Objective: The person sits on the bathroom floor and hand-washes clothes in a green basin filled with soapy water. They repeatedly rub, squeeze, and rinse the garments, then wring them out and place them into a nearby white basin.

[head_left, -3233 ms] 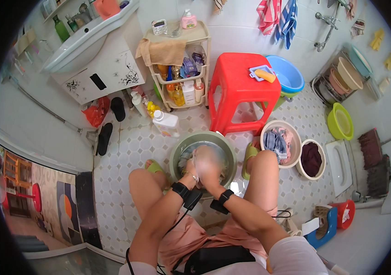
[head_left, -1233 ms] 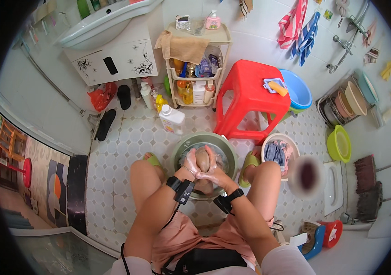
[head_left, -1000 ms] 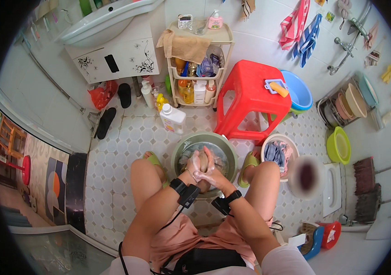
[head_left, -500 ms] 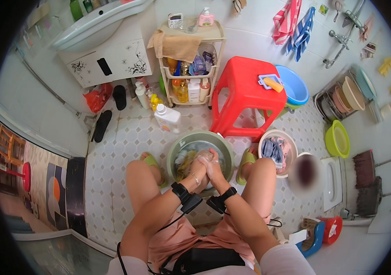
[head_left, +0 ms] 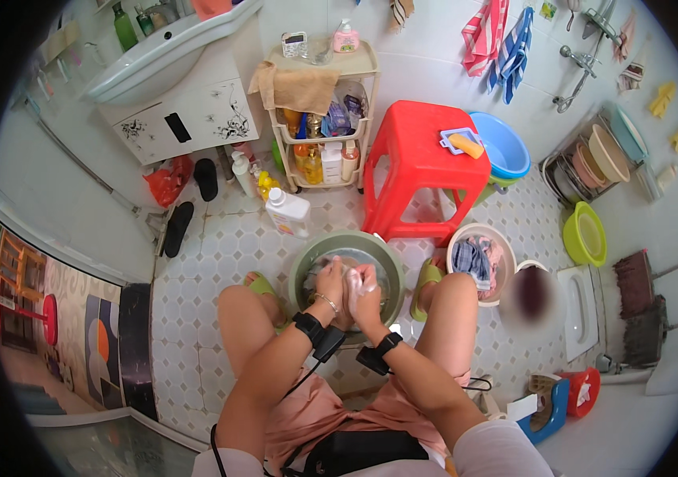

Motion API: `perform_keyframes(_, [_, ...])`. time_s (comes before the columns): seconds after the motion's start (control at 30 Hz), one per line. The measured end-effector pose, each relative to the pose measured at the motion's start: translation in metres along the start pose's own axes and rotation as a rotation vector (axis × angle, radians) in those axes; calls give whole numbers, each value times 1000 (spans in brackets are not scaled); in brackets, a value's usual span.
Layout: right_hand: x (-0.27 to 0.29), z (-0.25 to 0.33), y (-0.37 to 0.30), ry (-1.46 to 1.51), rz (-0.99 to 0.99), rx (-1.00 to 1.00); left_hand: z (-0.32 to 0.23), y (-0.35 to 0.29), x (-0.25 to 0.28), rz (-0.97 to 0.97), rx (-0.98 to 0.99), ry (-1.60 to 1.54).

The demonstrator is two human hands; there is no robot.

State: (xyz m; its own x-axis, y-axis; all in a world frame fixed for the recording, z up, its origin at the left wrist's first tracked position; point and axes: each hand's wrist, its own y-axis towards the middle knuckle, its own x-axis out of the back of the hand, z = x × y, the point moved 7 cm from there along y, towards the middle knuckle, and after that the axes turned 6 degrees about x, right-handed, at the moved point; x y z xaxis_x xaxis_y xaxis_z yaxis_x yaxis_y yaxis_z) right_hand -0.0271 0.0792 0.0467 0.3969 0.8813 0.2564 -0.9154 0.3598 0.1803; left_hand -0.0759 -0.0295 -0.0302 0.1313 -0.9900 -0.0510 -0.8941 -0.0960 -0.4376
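A grey-green basin (head_left: 391,253) stands on the tiled floor between my feet, with cloudy water inside. Over it, my left hand (head_left: 329,283) is closed around a wet, sudsy piece of cloth (head_left: 346,312), whose kind I cannot make out. White foam coats my right hand (head_left: 364,288), its fingers curled round the same cloth close beside the left. Both hands partly hide the cloth and the basin's contents.
Beyond the basin are a white detergent bottle (head_left: 287,211) and a red stool (head_left: 422,143) carrying a yellow bar (head_left: 466,145). Right of the basin, a pale basin (head_left: 506,294) holds clothes (head_left: 474,262). A shelf cart (head_left: 359,67) stands against the back wall.
My hands have drawn slightly apart from their clasped position, the right one shifting its grip on the sudsy cloth. Yellowish fabric seen in the basin before no longer shows. The whole view has tilted slightly.
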Motion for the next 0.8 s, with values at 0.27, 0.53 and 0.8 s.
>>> perform_keyframes(0.27, [1, -28, 8, -299, 42, 143, 18, -16, -19, 140, 111, 53])
perform_keyframes(0.53, [-4, -9, 1, -223, 94, 119, 42, 6, -10, 155, 127, 103])
perform_keyframes(0.8, [28, -50, 40, -12, -95, 0, -24, -42, -46, 652, -25, 392])
